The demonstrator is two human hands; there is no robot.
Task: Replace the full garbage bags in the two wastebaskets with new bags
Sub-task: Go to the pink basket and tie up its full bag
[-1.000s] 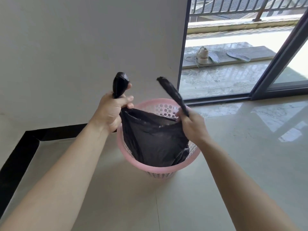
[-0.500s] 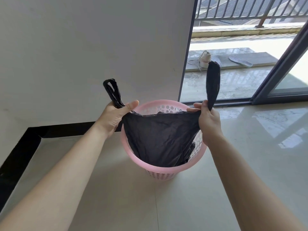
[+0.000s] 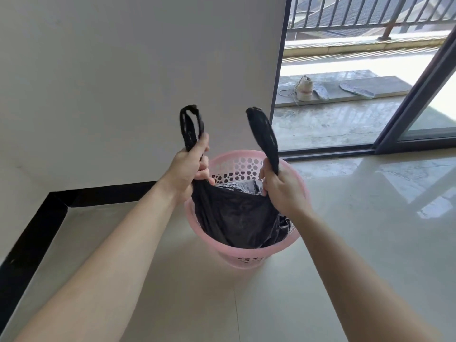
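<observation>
A pink perforated wastebasket (image 3: pixel 249 259) stands on the tiled floor near the wall. A black garbage bag (image 3: pixel 237 218) hangs inside it, its body sunk into the basket. My left hand (image 3: pixel 190 169) is shut on the bag's left handle, whose loop sticks up above my fist. My right hand (image 3: pixel 278 186) is shut on the right handle, which also rises above my fingers. Both hands hover just above the basket's rim, holding the bag's mouth between them. What lies inside the bag is hidden.
A white wall with a black baseboard (image 3: pixel 37 233) runs behind and to the left. A sliding door frame (image 3: pixel 414 90) opens onto a balcony on the right, where a white shoe (image 3: pixel 304 88) and insoles lie. Glossy floor tiles surround the basket.
My hands have drawn closer together after spreading the bag's mouth wide half a second ago. The handles now stand up nearer each other above the basket.
</observation>
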